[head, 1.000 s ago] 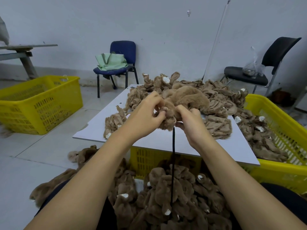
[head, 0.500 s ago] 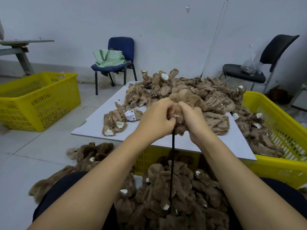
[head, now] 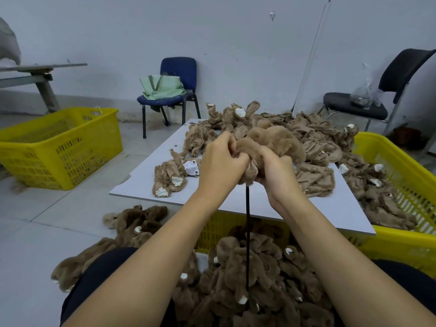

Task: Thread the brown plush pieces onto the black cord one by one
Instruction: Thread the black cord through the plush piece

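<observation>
Head view: both hands' fingers grip one brown plush piece (head: 271,142); bag lettering unreadable.

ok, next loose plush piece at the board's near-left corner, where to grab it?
Judging by its pose, pinch the loose plush piece at its upper bunched brown end, coming from above with the left hand. It lies flat on the white board, apart from the big pile, its white-tipped ends toward the board's edge.

Toy workshop; yellow crates (head: 59,147); plush heaps (head: 313,142)
</observation>
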